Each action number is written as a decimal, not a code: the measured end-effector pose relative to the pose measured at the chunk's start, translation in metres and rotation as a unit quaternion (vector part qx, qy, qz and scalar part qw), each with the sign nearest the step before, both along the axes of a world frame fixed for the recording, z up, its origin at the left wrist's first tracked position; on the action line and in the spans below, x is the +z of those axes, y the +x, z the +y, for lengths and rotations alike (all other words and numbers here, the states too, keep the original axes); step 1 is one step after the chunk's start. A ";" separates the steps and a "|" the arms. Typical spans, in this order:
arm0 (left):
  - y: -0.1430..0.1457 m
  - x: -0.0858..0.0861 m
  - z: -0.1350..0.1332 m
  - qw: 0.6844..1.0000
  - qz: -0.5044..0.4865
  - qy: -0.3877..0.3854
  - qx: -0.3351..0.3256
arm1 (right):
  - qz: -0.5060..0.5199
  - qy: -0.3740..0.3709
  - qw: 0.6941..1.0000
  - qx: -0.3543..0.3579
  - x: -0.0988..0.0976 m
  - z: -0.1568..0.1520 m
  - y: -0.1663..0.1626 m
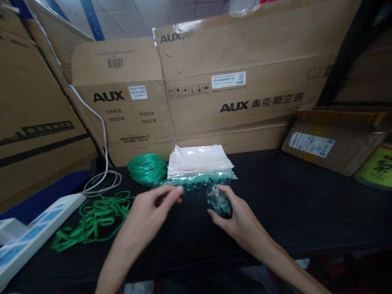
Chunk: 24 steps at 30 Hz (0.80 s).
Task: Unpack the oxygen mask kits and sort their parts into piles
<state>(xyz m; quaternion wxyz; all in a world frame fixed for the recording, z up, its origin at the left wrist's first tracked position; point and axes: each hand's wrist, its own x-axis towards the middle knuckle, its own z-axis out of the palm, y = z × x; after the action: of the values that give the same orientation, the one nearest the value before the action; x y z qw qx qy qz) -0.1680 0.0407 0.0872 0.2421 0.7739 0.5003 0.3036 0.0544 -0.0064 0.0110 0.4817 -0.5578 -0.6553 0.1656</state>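
My right hand (232,212) is curled around a clear green plastic mask piece (218,201), held just above the black table (306,204). My left hand (150,210) sits beside it, fingers drawn together in a pinch near a thin strip of green-tinted plastic (171,184); what it pinches is too small to name. Right behind both hands lies a stack of clear plastic bags (199,161), with a row of green plastic pieces (202,179) along its front edge.
A coil of green tubing (147,168) lies left of the bags. Loose green elastic bands (92,220) spread at the front left, by a white power strip (33,234) and its white cable (102,179). Large AUX cartons (239,81) wall the back; a parcel (330,143) leans right.
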 end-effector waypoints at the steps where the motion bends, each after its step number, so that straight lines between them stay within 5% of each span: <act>1: 0.016 -0.007 -0.003 0.998 -0.014 -0.032 -0.044 | -0.005 0.016 1.000 0.005 -0.001 0.000 0.001; 5: 0.053 -0.033 -0.008 0.989 -0.076 -0.079 -0.101 | -0.048 0.070 0.995 0.048 -0.003 0.003 0.004; 12: 0.060 -0.051 0.005 0.976 -0.167 -0.102 -0.096 | -0.115 0.075 0.990 0.038 -0.005 0.005 0.004; 24: 0.047 -0.033 0.009 0.965 -0.164 -0.117 -0.167 | 0.072 0.059 0.995 0.033 0.008 0.001 0.005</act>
<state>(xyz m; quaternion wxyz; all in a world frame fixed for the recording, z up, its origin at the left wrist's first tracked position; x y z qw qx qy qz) -0.1205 0.0495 0.0538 0.4564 0.7525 0.3499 0.3210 0.0593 -0.0055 0.0192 0.5538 -0.4931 -0.6457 0.1825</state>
